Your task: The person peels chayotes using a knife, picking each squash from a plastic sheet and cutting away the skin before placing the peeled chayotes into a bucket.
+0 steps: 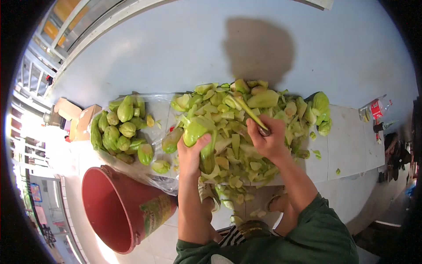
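Observation:
My left hand (190,155) is wrapped round a pale green chayote (196,130), thumb across its side. In my right hand (271,141) is a knife (249,111), its dark handle end showing at the fist. The long, narrow blade looks yellow-green and points up and left, apart from the held chayote. Beneath both hands spreads a heap of cut chayote pieces and peelings (235,145). Several whole chayotes (125,108) are piled to the left on a plastic sheet (163,102).
A red bucket (107,207) lies tipped at the lower left, its mouth facing left. Behind it are cardboard boxes (85,122). A plastic bottle with a red label (376,108) is at the right end of the tiled ledge (347,145). Peelings (237,193) lie by my feet.

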`<state>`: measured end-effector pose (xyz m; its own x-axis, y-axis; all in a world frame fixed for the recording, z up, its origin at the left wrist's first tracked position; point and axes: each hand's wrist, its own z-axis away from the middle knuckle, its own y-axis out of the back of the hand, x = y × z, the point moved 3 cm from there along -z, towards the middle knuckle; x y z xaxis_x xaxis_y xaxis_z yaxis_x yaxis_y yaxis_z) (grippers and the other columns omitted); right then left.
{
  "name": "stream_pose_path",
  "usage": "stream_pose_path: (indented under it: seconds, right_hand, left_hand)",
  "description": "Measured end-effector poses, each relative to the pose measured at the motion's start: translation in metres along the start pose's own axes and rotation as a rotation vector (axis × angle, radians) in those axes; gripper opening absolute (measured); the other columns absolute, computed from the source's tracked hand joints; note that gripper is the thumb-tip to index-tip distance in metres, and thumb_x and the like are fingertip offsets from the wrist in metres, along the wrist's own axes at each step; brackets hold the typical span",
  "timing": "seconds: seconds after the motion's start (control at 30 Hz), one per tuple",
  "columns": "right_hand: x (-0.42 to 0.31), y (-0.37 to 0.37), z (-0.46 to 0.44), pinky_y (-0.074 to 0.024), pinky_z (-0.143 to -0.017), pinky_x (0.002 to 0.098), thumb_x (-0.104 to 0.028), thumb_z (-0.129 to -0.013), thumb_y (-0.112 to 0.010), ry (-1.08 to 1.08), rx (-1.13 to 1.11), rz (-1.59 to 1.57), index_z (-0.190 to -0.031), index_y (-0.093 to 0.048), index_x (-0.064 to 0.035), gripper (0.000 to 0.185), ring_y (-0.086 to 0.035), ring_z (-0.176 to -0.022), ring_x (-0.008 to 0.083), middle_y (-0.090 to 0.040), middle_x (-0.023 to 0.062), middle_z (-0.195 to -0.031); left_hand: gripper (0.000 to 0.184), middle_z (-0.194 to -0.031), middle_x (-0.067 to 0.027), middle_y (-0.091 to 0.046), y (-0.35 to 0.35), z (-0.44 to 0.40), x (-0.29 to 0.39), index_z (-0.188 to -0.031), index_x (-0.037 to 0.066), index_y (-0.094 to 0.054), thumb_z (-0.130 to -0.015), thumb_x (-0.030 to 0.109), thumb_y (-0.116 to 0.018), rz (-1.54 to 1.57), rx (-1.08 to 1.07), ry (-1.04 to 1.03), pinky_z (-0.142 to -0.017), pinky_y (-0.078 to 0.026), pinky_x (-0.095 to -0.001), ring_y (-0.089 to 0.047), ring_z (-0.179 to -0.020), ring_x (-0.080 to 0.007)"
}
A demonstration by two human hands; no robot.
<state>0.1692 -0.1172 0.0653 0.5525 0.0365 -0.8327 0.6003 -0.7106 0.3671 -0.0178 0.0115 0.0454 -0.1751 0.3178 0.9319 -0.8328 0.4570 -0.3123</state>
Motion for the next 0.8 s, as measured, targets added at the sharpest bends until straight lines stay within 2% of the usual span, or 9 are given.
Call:
stream_pose_path:
  seconds: [0.03,0.1,0.2,0.3,0.37,0.43,0.53,0.7,0.8]
  right_hand:
    - [0.000,-0.001,-0.003,-0.0471,-0.057,0.0436,-0.019,-0.077,-0.068,-0.003,-0.001,0.001,-0.078,-0.058,-0.0009,0.021,-0.061,-0.062,0.0372,-0.060,0.0150,-0.063]
    - [0.007,-0.005,-0.013,-0.0396,-0.050,0.0348,-0.017,-0.084,-0.065,-0.223,-0.105,0.276,-0.075,-0.061,0.0049,0.024,-0.048,-0.049,0.0176,-0.050,0.0113,-0.054]
    - [0.021,-0.007,-0.002,-0.0468,-0.057,0.0437,-0.023,-0.082,-0.063,-0.259,-0.153,0.271,-0.077,-0.060,0.0022,0.026,-0.061,-0.060,0.0357,-0.061,0.0181,-0.064]
    - [0.006,-0.003,-0.010,-0.0482,-0.058,0.0433,-0.024,-0.082,-0.064,-0.340,-0.210,0.251,-0.077,-0.061,0.0007,0.026,-0.061,-0.060,0.0348,-0.061,0.0175,-0.065]
    - [0.015,-0.007,-0.008,-0.0485,-0.058,0.0423,-0.023,-0.080,-0.066,-0.267,-0.213,0.272,-0.078,-0.061,-0.0002,0.023,-0.060,-0.060,0.0347,-0.061,0.0165,-0.065]
    - [0.017,-0.009,-0.004,-0.0488,-0.057,0.0414,-0.022,-0.078,-0.068,-0.205,-0.209,0.297,-0.079,-0.061,-0.0011,0.022,-0.060,-0.060,0.0346,-0.061,0.0155,-0.065]
    - [0.011,-0.010,0.003,-0.0475,-0.055,0.0405,-0.018,-0.068,-0.072,0.045,-0.306,0.195,-0.080,-0.060,-0.0055,0.021,-0.059,-0.060,0.0334,-0.059,0.0116,-0.065]
    - [0.000,-0.015,0.004,-0.0383,-0.048,0.0373,-0.017,-0.055,-0.074,0.339,-0.216,0.121,-0.076,-0.056,-0.0065,0.029,-0.050,-0.052,0.0288,-0.046,0.0079,-0.059]
    - [-0.001,-0.014,0.004,-0.0453,-0.054,0.0400,-0.015,-0.054,-0.075,0.307,-0.309,0.196,-0.079,-0.053,-0.0102,0.033,-0.059,-0.063,0.0312,-0.055,0.0070,-0.067]
  left_hand:
    - [0.045,-0.109,-0.0084,-0.065,0.000,0.000,0.000,-0.121,-0.003,-0.057,-0.081,0.012,-0.074,0.012,0.037,0.046,-0.082,-0.050,-0.0303,-0.062,-0.094,-0.0160]
    - [0.045,-0.113,-0.0099,-0.064,0.003,0.002,-0.001,-0.125,-0.002,-0.055,-0.087,0.018,-0.069,0.073,0.106,-0.026,-0.083,-0.051,-0.0325,-0.062,-0.097,-0.0188]
    - [0.049,-0.122,-0.0141,-0.059,0.006,-0.003,0.014,-0.129,0.001,-0.050,-0.094,0.034,-0.056,0.309,0.123,-0.189,-0.084,-0.052,-0.0404,-0.062,-0.102,-0.0247]
    - [0.055,-0.124,-0.0171,-0.058,0.016,-0.005,0.010,-0.130,0.002,-0.048,-0.096,0.046,-0.044,0.573,0.187,-0.082,-0.086,-0.052,-0.0480,-0.062,-0.103,-0.0297]
    - [0.055,-0.117,-0.0171,-0.061,0.020,-0.001,-0.004,-0.130,0.001,-0.048,-0.090,0.037,-0.055,0.440,-0.087,0.128,-0.086,-0.053,-0.0462,-0.064,-0.098,-0.0296]
    - [0.057,-0.109,-0.0168,-0.065,0.021,0.002,-0.005,-0.128,-0.002,-0.051,-0.080,0.026,-0.065,0.334,0.019,0.129,-0.083,-0.054,-0.0432,-0.065,-0.092,-0.0279]
    - [0.053,-0.100,-0.0065,-0.065,0.020,0.000,0.014,-0.114,-0.002,-0.058,-0.065,0.006,-0.076,-0.136,-0.102,-0.163,-0.079,-0.051,-0.0299,-0.061,-0.088,-0.0158]
    - [0.058,-0.099,-0.0066,-0.068,0.011,0.004,0.017,-0.113,-0.005,-0.058,-0.061,0.007,-0.079,-0.445,-0.158,-0.327,-0.084,-0.050,-0.0290,-0.062,-0.090,-0.0138]
    - [0.061,-0.099,-0.0075,-0.069,0.010,0.003,0.012,-0.113,-0.007,-0.059,-0.057,0.006,-0.078,-0.612,-0.155,-0.342,-0.087,-0.049,-0.0290,-0.063,-0.090,-0.0141]
